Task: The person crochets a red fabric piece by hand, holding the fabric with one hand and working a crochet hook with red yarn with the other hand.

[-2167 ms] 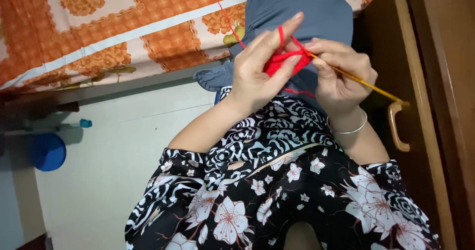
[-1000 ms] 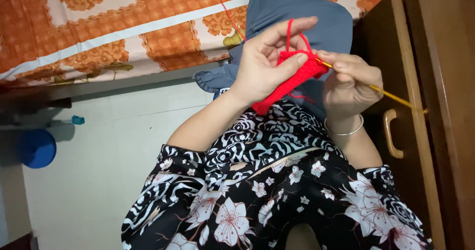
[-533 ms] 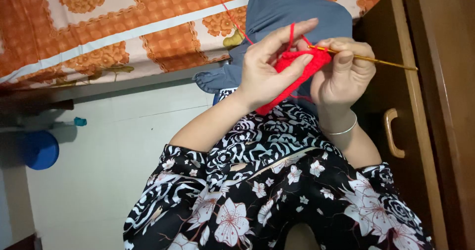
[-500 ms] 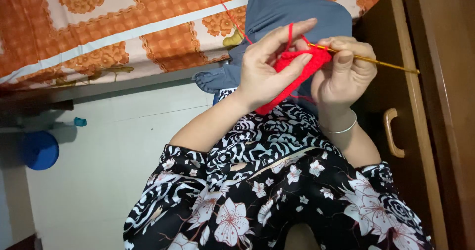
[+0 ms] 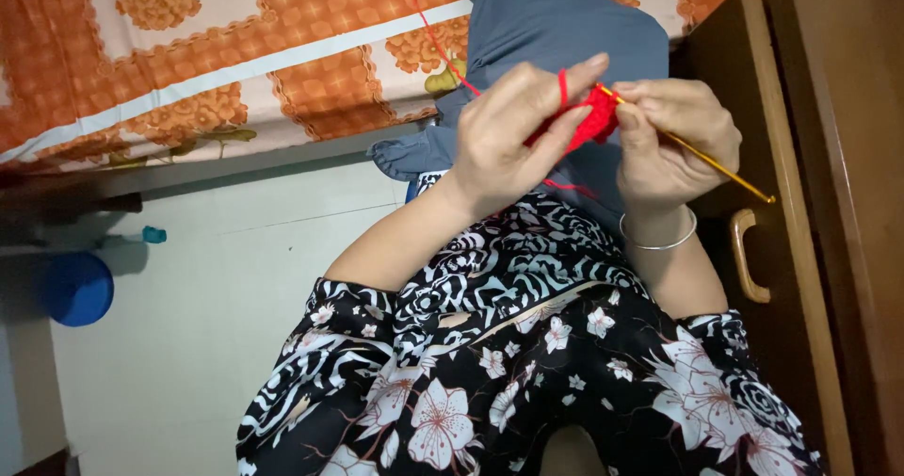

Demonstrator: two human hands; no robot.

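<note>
The left hand [image 5: 513,128] and right hand [image 5: 673,137] meet over the lap, and the red crochet piece [image 5: 589,118] sits between them, pinched from both sides. The left hand's thumb and fingers close on the piece's left edge, with a loop of red yarn [image 5: 443,48] wrapped over the raised index finger; the strand runs up and away across the orange bed cover [image 5: 235,52]. The right hand grips a golden hook [image 5: 716,161], its tip buried in the piece's upper right corner and its shaft slanting down to the right, toward the drawer handle [image 5: 744,269]. A bangle [image 5: 659,242] rings the right wrist. Behind the hands lies grey cloth [image 5: 556,24]. A blue bowl [image 5: 77,288] rests on the floor, far left.
</note>
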